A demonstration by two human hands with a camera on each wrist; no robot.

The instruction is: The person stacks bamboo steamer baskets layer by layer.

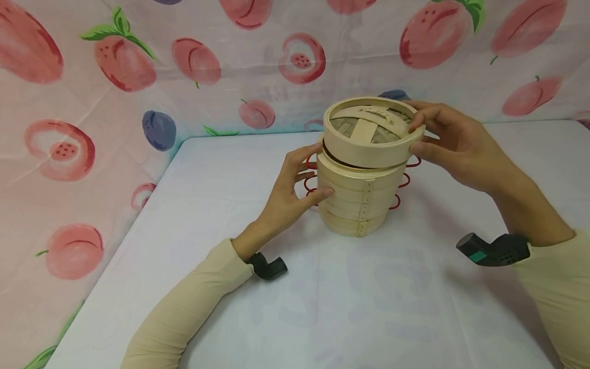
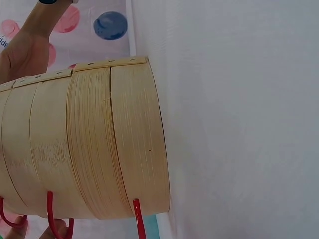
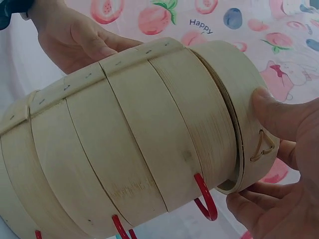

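Note:
A round bamboo steamer (image 1: 343,192) stands upright on the table, its stacked tiers fitted with red loop handles (image 1: 405,180) on both sides. Its lid (image 1: 369,154), with a woven top and a strap across it, sits askew over the top tier; a dark gap shows at the left front. My right hand (image 1: 465,146) grips the lid's right edge, thumb on the near side and fingers over the rim. My left hand (image 1: 287,184) holds the upper tiers from the left, thumb in front, fingers behind near the red loops. The right wrist view shows the lid (image 3: 239,84) partly apart from the tier below.
The table (image 1: 276,307) has a white cover. Behind and to the left hangs a cloth (image 1: 258,61) printed with peaches and blue fruit. A black wrist device (image 1: 495,250) sits on the right forearm, another (image 1: 268,266) on the left.

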